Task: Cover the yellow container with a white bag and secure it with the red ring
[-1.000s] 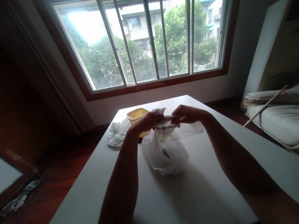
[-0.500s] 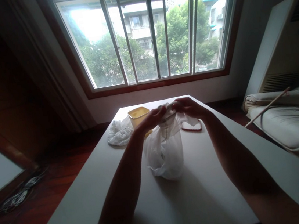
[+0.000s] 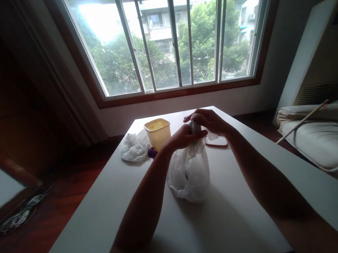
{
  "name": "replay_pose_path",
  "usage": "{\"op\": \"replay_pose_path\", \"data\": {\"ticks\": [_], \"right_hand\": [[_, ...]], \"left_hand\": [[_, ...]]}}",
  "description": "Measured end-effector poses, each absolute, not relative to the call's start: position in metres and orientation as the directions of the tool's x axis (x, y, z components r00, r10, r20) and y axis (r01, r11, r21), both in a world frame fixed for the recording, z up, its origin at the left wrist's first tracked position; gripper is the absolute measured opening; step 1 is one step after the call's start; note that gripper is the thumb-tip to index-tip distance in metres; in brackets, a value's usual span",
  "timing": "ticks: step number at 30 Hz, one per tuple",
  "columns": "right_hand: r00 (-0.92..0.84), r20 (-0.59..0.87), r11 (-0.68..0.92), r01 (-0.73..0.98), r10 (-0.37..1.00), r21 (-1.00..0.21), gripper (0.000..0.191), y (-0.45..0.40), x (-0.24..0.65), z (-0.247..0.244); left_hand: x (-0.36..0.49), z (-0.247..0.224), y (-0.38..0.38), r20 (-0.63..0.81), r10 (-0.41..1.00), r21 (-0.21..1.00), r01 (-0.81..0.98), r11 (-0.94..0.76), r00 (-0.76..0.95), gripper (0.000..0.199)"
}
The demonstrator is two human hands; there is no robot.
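"Which way does the white bag (image 3: 191,177) point?"
"Neck (image 3: 193,150) up, leaning slightly right, long axis near vertical, on the table (image 3: 83,230), nearer than the yellow tub (image 3: 159,136)."
"The hands?"
"Left hand (image 3: 184,137) grips the neck; right hand (image 3: 212,121) clasps its top."

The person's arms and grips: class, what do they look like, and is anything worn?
The left arm and right arm are bare, with no sleeve, watch or bracelet showing. The left grip and right grip are ungloved hands; shadow hides whether rings are worn.
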State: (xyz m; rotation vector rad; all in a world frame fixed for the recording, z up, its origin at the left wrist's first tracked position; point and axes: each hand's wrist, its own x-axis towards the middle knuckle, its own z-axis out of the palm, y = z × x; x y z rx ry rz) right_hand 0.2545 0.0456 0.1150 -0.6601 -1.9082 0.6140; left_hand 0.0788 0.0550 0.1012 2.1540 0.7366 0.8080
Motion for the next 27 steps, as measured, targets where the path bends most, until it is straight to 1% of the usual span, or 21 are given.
{"op": "replay_pose_path", "data": {"ticks": [2,4,7,10,13,15,17,19,23,27], "right_hand": [[-0.33,0.63,0.707,0.23,0.703,-0.669,0.045,0.047,0.254,0.114],[-0.269,0.646,0.698,0.323,0.715,-0.638,0.045,0.049,0.253,0.112],[-0.206,0.661,0.675,0.423,0.721,-0.604,0.039,0.055,0.253,0.108],[-0.153,0.635,0.627,0.443,0.757,-0.641,0.034,0.059,0.255,0.105],[-0.119,0.641,0.619,0.441,0.758,-0.65,0.034,0.061,0.256,0.104],[-0.154,0.65,0.646,0.412,0.744,-0.643,0.034,0.062,0.256,0.103],[-0.218,0.622,0.654,0.365,0.752,-0.663,0.034,0.062,0.255,0.103],[-0.238,0.594,0.639,0.345,0.768,-0.688,0.033,0.062,0.254,0.102],[-0.19,0.605,0.626,0.382,0.773,-0.68,0.03,0.061,0.253,0.102],[-0.158,0.597,0.604,0.402,0.786,-0.689,0.027,0.062,0.252,0.102]], "left_hand": [[0.079,0.102,0.054,0.323,0.706,0.774,0.253,-0.58,0.631,0.052],[0.079,0.101,0.054,0.324,0.739,0.762,0.3,-0.574,0.591,0.053],[0.081,0.098,0.057,0.376,0.773,0.698,0.392,-0.599,0.512,0.053],[0.081,0.096,0.062,0.46,0.769,0.623,0.456,-0.636,0.444,0.049],[0.079,0.095,0.065,0.496,0.752,0.6,0.455,-0.658,0.434,0.045],[0.078,0.094,0.065,0.468,0.744,0.622,0.42,-0.66,0.477,0.045],[0.079,0.093,0.064,0.43,0.734,0.662,0.369,-0.652,0.525,0.045],[0.081,0.092,0.064,0.395,0.736,0.711,0.323,-0.624,0.55,0.045],[0.085,0.09,0.065,0.341,0.756,0.781,0.279,-0.559,0.559,0.046],[0.085,0.092,0.064,0.349,0.792,0.765,0.336,-0.55,0.5,0.048]]}}
